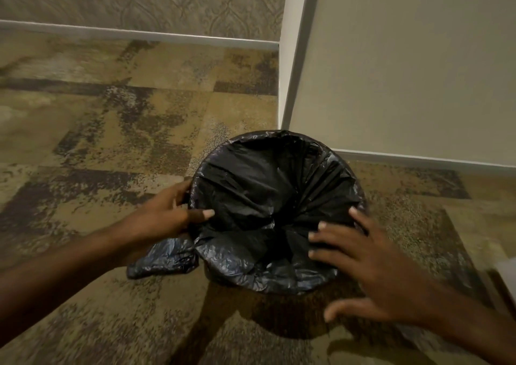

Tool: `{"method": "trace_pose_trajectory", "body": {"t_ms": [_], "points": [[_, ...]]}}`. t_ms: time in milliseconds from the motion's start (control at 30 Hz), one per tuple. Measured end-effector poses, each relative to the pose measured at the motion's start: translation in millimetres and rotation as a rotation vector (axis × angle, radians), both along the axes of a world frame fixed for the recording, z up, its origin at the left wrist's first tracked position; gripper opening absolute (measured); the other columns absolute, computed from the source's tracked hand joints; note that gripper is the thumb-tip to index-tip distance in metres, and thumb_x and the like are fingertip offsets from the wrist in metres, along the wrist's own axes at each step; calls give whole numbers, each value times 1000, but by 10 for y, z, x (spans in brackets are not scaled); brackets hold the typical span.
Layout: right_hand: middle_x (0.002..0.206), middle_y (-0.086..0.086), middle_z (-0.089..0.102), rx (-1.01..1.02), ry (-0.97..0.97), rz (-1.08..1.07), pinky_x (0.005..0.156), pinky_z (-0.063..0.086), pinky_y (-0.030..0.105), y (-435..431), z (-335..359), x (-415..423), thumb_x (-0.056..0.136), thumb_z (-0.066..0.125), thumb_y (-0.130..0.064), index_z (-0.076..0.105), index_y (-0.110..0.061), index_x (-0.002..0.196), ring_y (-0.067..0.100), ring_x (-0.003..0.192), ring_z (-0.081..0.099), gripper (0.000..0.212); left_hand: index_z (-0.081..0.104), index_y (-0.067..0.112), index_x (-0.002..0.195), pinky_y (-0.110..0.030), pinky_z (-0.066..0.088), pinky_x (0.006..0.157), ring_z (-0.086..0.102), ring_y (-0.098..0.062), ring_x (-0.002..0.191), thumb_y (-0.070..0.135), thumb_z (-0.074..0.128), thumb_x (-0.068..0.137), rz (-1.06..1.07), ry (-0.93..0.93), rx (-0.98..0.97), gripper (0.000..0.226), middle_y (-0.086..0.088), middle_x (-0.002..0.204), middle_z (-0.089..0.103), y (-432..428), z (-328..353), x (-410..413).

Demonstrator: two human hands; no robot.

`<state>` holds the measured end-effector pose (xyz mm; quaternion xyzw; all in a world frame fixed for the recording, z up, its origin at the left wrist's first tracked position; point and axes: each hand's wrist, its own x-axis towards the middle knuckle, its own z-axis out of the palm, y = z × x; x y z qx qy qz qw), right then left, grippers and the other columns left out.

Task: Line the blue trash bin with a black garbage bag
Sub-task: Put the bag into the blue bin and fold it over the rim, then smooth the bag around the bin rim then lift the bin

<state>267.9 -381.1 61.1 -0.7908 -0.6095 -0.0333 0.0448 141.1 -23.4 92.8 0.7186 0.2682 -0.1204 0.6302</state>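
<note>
Right hand (371, 264) spread flat, fingers wide, pressing black garbage bag (268, 197) at near right rim; left hand (170, 214) pinching film at left rim. Bag draped over bin standing on patterned carpet (111, 130) beside wall corner (296, 57), hiding the bin entirely. Likely thin, light, slippery, tear-prone plastic; best gripped at folded rim. Loose flap (162, 261) trailing near-left. No brand or writing legible.

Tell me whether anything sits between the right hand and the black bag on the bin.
Nothing visible does. The right hand hangs spread over the black bag at the near right rim, its fingers over the bag's opening.
</note>
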Motion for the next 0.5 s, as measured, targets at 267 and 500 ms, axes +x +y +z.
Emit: {"method": "trace_pose_trajectory", "body": {"t_ms": [267,500], "points": [[106,-1,78,147,-219,153,106,37,48,66,-129,40,106,44,-30,65,-22,111,20,95,73,24,64,20,133,-49,57,91,62,-37,123,47,54,101,308,-1,-209,43,-13,139,64,-164,-187,-127],[169,0,24,-98,16,141,112,37,42,524,163,-221,92,58,-63,9,-32,163,25,149,36,91,45,26,152,-29,63,60,72,-22,102,38,70,94,108,52,160,64,-2,130,65,131,49,-24]]}}
